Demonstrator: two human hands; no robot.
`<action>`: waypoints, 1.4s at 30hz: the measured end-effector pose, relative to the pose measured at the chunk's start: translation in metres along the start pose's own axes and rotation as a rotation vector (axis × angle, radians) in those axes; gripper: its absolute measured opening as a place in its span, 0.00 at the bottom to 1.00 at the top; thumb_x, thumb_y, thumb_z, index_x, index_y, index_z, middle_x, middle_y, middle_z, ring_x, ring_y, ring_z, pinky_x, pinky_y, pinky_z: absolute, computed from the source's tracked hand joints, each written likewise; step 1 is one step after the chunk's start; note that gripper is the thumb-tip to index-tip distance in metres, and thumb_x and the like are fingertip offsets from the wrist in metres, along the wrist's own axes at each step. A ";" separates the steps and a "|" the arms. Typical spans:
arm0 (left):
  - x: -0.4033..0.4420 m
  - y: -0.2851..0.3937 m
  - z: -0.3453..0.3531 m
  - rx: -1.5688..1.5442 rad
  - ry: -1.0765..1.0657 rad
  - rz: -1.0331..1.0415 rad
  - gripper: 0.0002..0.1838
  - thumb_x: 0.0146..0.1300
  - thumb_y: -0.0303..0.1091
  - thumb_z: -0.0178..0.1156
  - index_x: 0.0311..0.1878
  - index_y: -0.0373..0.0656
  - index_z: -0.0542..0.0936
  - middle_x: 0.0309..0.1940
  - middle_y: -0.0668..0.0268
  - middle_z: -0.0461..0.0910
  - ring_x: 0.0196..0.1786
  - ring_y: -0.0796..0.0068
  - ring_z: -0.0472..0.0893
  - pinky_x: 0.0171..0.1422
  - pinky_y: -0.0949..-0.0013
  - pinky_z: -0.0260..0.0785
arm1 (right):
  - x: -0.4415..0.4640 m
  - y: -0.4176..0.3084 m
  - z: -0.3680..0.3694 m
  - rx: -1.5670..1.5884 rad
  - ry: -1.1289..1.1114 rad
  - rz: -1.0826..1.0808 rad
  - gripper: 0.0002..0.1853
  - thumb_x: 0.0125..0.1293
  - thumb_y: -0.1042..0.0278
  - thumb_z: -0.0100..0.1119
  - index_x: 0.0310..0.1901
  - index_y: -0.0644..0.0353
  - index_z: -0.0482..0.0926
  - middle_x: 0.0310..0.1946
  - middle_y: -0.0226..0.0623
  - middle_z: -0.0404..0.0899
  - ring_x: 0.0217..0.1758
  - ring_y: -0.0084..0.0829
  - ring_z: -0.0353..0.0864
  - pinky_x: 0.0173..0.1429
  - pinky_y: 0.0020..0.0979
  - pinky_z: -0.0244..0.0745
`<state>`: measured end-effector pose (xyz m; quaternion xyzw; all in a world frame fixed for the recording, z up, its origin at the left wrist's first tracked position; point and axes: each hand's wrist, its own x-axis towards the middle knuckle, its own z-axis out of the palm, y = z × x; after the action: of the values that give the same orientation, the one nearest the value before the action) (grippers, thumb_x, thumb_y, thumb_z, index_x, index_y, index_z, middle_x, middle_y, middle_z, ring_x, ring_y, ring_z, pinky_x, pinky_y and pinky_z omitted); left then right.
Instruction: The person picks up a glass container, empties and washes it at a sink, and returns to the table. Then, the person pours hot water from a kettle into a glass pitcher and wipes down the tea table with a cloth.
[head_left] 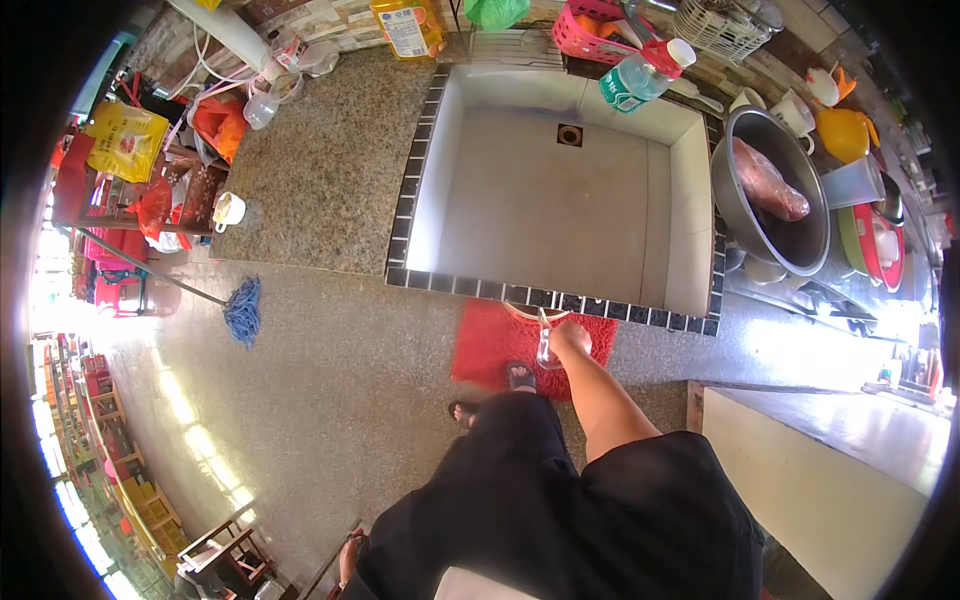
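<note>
My right hand [570,341] is low in front of the sink's near edge, its fingers closed on a clear, glass-like object [545,347]; its exact kind is hard to make out. Close by, a pale round rim [533,312] shows partly under the tiled edge of the sink [560,220]. A red mat [480,345] lies on the floor beneath. At the lower left, beside my dark clothing, a small part of my left hand [350,556] shows; its fingers are too hidden to read.
A large metal bowl [735,125] with wrapped meat [768,185] stands right of the sink. A bottle [640,78] is on the sink's back edge. A blue mop [243,310] rests on the floor at left. A white-sided counter [800,450] stands to the right.
</note>
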<state>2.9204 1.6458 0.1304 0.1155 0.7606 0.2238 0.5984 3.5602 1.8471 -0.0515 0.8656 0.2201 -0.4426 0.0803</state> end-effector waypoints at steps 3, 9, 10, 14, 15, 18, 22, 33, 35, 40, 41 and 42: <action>-0.001 -0.005 0.000 -0.007 0.005 -0.007 0.29 0.65 0.37 0.55 0.66 0.32 0.69 0.53 0.51 0.81 0.57 0.61 0.81 0.62 0.64 0.73 | 0.004 0.003 0.005 -0.010 0.009 0.020 0.18 0.67 0.56 0.56 0.51 0.58 0.84 0.54 0.49 0.82 0.58 0.45 0.83 0.57 0.43 0.80; 0.007 -0.028 0.016 -0.035 0.061 -0.051 0.27 0.66 0.36 0.54 0.66 0.34 0.70 0.51 0.53 0.83 0.55 0.63 0.82 0.60 0.66 0.74 | -0.009 0.042 0.015 -0.234 -0.076 -0.079 0.20 0.67 0.51 0.56 0.51 0.56 0.85 0.55 0.46 0.82 0.57 0.45 0.83 0.58 0.45 0.80; 0.011 -0.036 0.016 -0.052 0.106 -0.073 0.26 0.66 0.36 0.54 0.66 0.34 0.70 0.51 0.53 0.83 0.55 0.63 0.82 0.60 0.66 0.74 | -0.007 0.040 0.015 -0.219 -0.030 -0.016 0.19 0.68 0.51 0.53 0.49 0.54 0.86 0.53 0.47 0.83 0.56 0.45 0.84 0.57 0.45 0.80; -0.031 -0.010 0.045 -0.009 -0.072 0.059 0.18 0.63 0.31 0.60 0.56 0.42 0.77 0.42 0.62 0.83 0.44 0.66 0.83 0.47 0.63 0.78 | 0.011 0.056 0.044 -0.127 0.234 -0.214 0.21 0.71 0.47 0.46 0.52 0.48 0.84 0.48 0.49 0.84 0.51 0.49 0.85 0.53 0.47 0.80; -0.014 -0.035 0.033 0.203 -0.076 0.243 0.17 0.62 0.31 0.61 0.55 0.43 0.77 0.40 0.64 0.82 0.42 0.68 0.83 0.44 0.62 0.78 | 0.005 0.052 0.041 -0.130 0.283 -0.270 0.21 0.71 0.47 0.46 0.52 0.49 0.84 0.48 0.49 0.84 0.51 0.49 0.85 0.53 0.47 0.80; -0.018 -0.011 0.044 -0.063 0.034 0.057 0.17 0.61 0.31 0.63 0.54 0.47 0.78 0.39 0.68 0.80 0.39 0.71 0.81 0.38 0.61 0.77 | -0.023 0.021 0.040 -0.139 0.445 -0.411 0.22 0.70 0.47 0.47 0.51 0.51 0.84 0.48 0.50 0.84 0.51 0.50 0.84 0.54 0.47 0.79; -0.022 -0.006 0.032 -0.346 0.028 -0.123 0.19 0.63 0.33 0.62 0.57 0.49 0.76 0.39 0.69 0.79 0.40 0.73 0.79 0.38 0.60 0.75 | -0.072 -0.022 0.059 -0.181 0.519 -0.567 0.22 0.69 0.47 0.49 0.49 0.55 0.84 0.47 0.52 0.84 0.51 0.52 0.84 0.54 0.48 0.78; 0.038 -0.049 -0.167 -1.375 -0.442 0.164 0.29 0.70 0.68 0.44 0.48 0.53 0.79 0.42 0.50 0.78 0.44 0.50 0.79 0.43 0.54 0.74 | -0.170 -0.081 0.174 -0.600 0.308 -0.583 0.26 0.66 0.46 0.52 0.45 0.64 0.84 0.46 0.55 0.83 0.52 0.56 0.82 0.56 0.50 0.76; -0.001 0.000 -0.211 -1.504 -0.168 0.127 0.33 0.69 0.71 0.42 0.57 0.55 0.79 0.48 0.54 0.79 0.47 0.52 0.78 0.46 0.54 0.74 | -0.181 -0.087 0.187 -0.712 0.283 -0.567 0.26 0.65 0.46 0.53 0.44 0.65 0.84 0.46 0.56 0.83 0.52 0.57 0.82 0.56 0.50 0.76; -0.039 0.025 -0.323 -1.634 -0.429 0.562 0.26 0.70 0.54 0.47 0.64 0.51 0.73 0.57 0.53 0.76 0.59 0.53 0.75 0.59 0.51 0.70 | -0.234 -0.217 0.272 -0.877 0.146 -0.905 0.27 0.64 0.47 0.54 0.44 0.67 0.84 0.45 0.61 0.82 0.53 0.59 0.81 0.57 0.52 0.74; -0.042 0.026 -0.340 -1.632 -0.436 0.614 0.26 0.70 0.52 0.48 0.65 0.51 0.72 0.58 0.53 0.76 0.60 0.53 0.74 0.61 0.49 0.69 | -0.247 -0.260 0.300 -0.906 0.133 -1.009 0.27 0.64 0.46 0.52 0.42 0.67 0.84 0.44 0.62 0.82 0.51 0.59 0.81 0.56 0.53 0.74; -0.042 0.028 -0.350 -1.625 -0.445 0.670 0.26 0.69 0.50 0.48 0.66 0.50 0.71 0.58 0.52 0.76 0.61 0.52 0.74 0.63 0.47 0.68 | -0.266 -0.298 0.325 -0.818 0.133 -1.121 0.28 0.65 0.44 0.52 0.40 0.67 0.84 0.43 0.61 0.82 0.49 0.59 0.82 0.54 0.53 0.74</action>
<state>2.5919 1.5808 0.2440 -0.0864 0.1619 0.8265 0.5322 3.0522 1.9211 -0.0153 0.5469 0.7873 -0.2447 0.1455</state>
